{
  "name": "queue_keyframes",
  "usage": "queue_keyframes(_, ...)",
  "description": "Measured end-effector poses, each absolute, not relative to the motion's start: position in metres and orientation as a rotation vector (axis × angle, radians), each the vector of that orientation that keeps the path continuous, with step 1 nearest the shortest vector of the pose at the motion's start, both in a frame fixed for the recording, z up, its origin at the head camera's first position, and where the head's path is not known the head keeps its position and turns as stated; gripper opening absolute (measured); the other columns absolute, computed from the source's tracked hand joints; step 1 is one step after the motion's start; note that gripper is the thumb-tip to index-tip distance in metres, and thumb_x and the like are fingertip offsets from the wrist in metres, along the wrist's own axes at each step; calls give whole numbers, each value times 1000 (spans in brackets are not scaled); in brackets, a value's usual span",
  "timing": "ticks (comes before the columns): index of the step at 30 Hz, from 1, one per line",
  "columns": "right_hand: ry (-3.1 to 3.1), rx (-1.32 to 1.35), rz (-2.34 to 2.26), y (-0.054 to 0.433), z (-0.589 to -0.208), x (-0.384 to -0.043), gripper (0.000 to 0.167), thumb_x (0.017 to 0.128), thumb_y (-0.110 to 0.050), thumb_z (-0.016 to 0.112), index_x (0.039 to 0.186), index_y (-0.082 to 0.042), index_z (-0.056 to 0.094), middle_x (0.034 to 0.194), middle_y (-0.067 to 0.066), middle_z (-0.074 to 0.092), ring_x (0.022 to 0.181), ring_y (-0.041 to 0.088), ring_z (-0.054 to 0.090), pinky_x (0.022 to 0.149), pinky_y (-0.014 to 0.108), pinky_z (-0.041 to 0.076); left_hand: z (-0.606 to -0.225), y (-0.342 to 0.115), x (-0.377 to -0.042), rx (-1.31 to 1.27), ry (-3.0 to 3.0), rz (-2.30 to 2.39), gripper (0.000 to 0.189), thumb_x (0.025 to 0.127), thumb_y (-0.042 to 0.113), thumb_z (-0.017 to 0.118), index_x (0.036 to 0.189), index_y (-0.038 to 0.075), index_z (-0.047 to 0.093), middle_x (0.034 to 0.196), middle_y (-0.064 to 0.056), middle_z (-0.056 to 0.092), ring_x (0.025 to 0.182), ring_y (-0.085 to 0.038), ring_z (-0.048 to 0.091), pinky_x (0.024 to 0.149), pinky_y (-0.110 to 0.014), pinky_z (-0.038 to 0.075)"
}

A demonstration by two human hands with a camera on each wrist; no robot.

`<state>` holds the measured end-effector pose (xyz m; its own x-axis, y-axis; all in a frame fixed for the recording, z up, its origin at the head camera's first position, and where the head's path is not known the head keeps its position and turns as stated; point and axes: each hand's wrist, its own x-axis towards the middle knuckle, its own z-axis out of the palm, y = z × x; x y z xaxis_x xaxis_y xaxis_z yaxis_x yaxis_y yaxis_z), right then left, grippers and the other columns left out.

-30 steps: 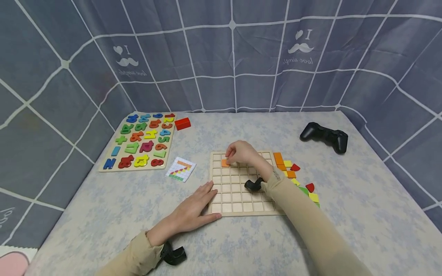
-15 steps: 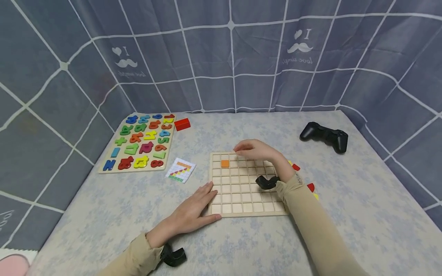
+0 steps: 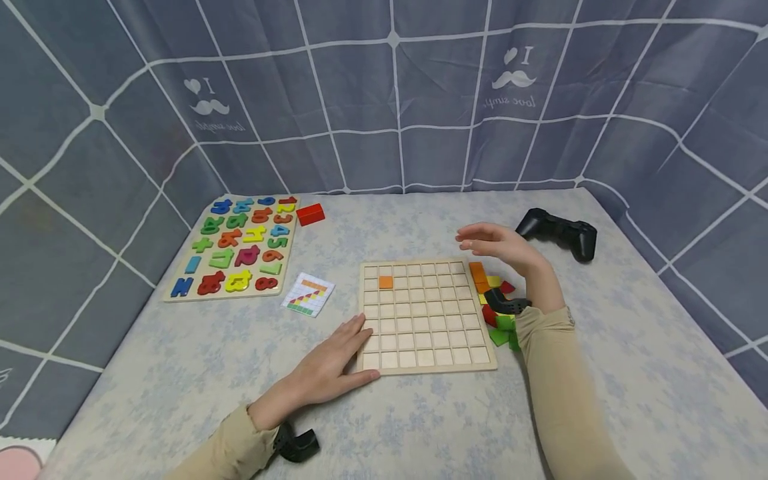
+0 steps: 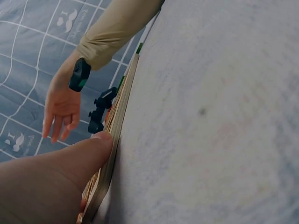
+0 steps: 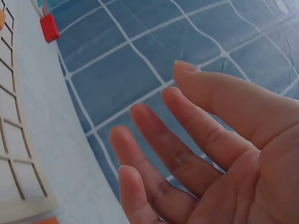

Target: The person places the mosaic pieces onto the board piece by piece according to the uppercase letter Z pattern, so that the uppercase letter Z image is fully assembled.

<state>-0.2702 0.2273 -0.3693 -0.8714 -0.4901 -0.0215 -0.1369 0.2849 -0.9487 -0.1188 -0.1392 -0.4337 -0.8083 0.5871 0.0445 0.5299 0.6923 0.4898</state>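
A wooden grid board (image 3: pixel 426 327) lies on the table, with one orange square tile (image 3: pixel 386 282) in a cell near its top left corner. My left hand (image 3: pixel 327 363) rests on the board's left edge, fingers spread; its thumb (image 4: pixel 96 147) shows against the edge in the left wrist view. My right hand (image 3: pixel 507 247) is raised beyond the board's upper right corner, holding nothing. The right wrist view shows its fingers (image 5: pixel 173 154) loosely bent and apart. Along the board's right edge lie orange blocks (image 3: pixel 479 275), green tiles (image 3: pixel 504 327), and red and yellow ones, partly hidden by the right wrist.
A pattern card (image 3: pixel 309 294) lies left of the board. Further left is a number puzzle board (image 3: pixel 231 250) with a red block (image 3: pixel 310 214) at its corner. A black game controller (image 3: pixel 558 233) sits at the back right. A patterned curtain (image 3: pixel 360 100) hangs behind.
My right hand has let go of the orange tile, leaving it in its cell, and has moved right past the board, opening its fingers. My left hand keeps its place on the board.
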Motion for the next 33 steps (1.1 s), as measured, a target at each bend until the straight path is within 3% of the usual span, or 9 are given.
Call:
queue_keyframes(6, 2284, -446, -1640, 243, -381, -272, 52, 95, -24, 58, 136, 3, 41, 136, 19, 46, 114, 22, 53, 105, 47, 37, -434, -140, -119, 917, 2775, 764, 80, 89, 59, 52, 143, 1, 37, 154, -12, 18, 141, -20, 14, 115, -37, 18)
queue_keyframes(13, 2304, -322, -1661, 249, -393, -275, 53, 93, -24, 61, 137, 1, 43, 135, 19, 47, 108, 14, 55, 106, 46, 36, -434, -141, -119, 931, 2780, 770, 79, 89, 57, 52, 143, 1, 37, 154, -13, 19, 141, -22, 15, 115, -38, 18)
queue_keyframes(20, 2349, -216, -1618, 252, -404, -277, 55, 91, -28, 64, 135, -1, 46, 135, 18, 48, 117, 28, 48, 104, 48, 36, -433, -143, -121, 938, 2767, 756, 79, 88, 59, 52, 144, 5, 37, 154, -11, 19, 141, -21, 16, 116, -36, 17)
queue_keyframes(27, 2387, -255, -1542, 253, -411, -279, 49, 93, -19, 60, 134, 3, 45, 134, 24, 47, 115, 33, 48, 95, 41, 42, -434, -144, -124, 960, 2759, 783, 78, 87, 60, 54, 143, 7, 40, 154, -10, 21, 141, -21, 18, 115, -37, 18)
queue_keyframes(33, 2442, -257, -1453, 251, -416, -280, 47, 90, -14, 64, 130, 6, 49, 129, 26, 49, 107, 32, 52, 81, 32, 47, -435, -146, -126, 961, 2766, 773, 79, 86, 60, 55, 143, 8, 41, 154, -9, 22, 140, -21, 19, 115, -37, 19)
